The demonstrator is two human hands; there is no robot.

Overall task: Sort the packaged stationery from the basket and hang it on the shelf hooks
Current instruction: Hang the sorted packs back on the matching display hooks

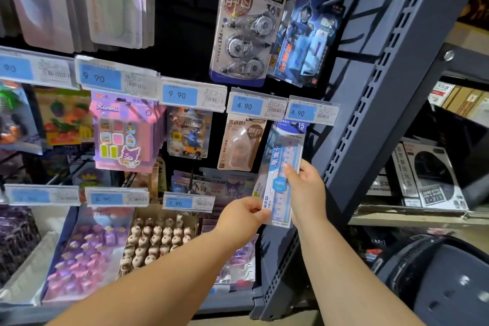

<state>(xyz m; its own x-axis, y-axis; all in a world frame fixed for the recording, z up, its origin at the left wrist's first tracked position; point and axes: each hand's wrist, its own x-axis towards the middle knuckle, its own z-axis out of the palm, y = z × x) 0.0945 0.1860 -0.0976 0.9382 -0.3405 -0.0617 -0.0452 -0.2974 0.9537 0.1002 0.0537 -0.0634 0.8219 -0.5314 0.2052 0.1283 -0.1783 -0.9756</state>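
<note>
Left hand (pixel 244 213) pinches ruler pack (pixel 279 152) (lower corner) | right hand (pixel 307 190) grips it

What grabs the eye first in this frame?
Centre-right, both hands are on a blue ruler pack: the left hand pinches its lower corner and the right hand grips its side, with its top just under a 4.90 price tag. Above hangs a large correction tape pack; to the left, a pink Kuromi pack.
</note>
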